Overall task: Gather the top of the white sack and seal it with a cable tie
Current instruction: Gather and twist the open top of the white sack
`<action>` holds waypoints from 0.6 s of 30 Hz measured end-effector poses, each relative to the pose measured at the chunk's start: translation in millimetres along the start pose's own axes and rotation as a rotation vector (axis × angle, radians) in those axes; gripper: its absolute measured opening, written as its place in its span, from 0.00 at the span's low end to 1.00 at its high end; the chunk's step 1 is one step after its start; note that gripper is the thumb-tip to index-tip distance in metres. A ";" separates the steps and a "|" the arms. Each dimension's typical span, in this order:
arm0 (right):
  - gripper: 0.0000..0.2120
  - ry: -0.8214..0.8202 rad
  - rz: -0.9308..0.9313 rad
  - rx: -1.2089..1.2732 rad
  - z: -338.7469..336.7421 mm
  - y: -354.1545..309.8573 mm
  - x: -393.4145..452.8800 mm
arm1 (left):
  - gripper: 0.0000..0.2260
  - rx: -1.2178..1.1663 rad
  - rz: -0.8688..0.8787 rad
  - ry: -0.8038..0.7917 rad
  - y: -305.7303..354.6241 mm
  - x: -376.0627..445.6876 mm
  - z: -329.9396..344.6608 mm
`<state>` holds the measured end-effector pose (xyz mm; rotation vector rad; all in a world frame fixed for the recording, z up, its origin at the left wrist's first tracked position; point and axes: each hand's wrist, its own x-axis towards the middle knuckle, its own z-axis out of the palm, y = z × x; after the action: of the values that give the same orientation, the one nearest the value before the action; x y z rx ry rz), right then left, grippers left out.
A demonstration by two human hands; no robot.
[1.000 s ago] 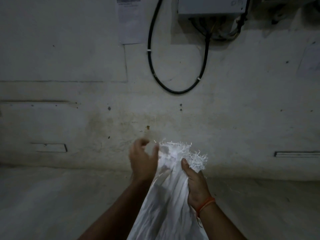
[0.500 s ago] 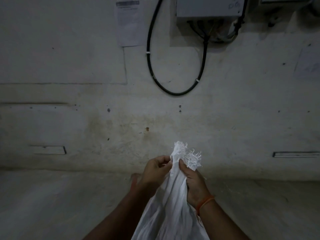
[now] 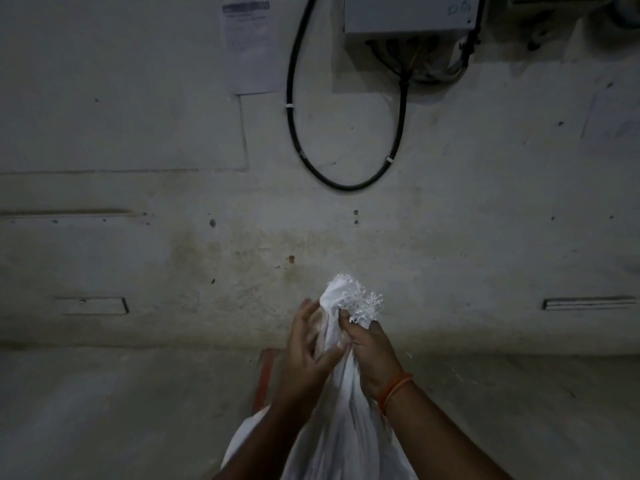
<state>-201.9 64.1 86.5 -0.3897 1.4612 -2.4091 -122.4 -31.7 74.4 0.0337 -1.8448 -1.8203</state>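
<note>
A white woven sack (image 3: 346,431) stands in front of me at the bottom centre, its top bunched into a narrow neck with a frayed fringe (image 3: 360,299) sticking up. My right hand (image 3: 372,355), with an orange band at the wrist, is clenched around the neck just below the fringe. My left hand (image 3: 306,348) lies against the left side of the neck with its fingers curled around the cloth, the thumb crossing in front. No cable tie shows in this view.
A stained concrete wall (image 3: 173,254) rises close behind the sack, with a black cable loop (image 3: 346,183), a grey junction box (image 3: 408,12) and a taped paper notice (image 3: 252,46) up high. A reddish upright object (image 3: 265,379) stands on the floor left of the sack.
The sack's top went from a loose spread opening to a tight bunch. My left hand moved in from open air onto the neck; my right hand kept its grip and slid slightly up.
</note>
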 end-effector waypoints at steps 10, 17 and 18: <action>0.16 -0.168 -0.021 -0.212 -9.7 -11.6 10.9 | 0.22 0.592 0.067 -0.064 -5.9 21.0 7.0; 0.09 0.002 -0.068 -0.071 -34.6 -1.8 41.0 | 0.20 0.443 -0.006 0.152 -19.8 17.3 9.6; 0.08 0.097 -0.101 -0.237 -37.6 5.0 46.0 | 0.17 0.443 -0.006 0.161 -18.6 15.9 11.5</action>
<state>-257.9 74.7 68.8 -0.4130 1.8198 -2.3670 -147.0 -28.8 63.4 0.3368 -2.0898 -1.3366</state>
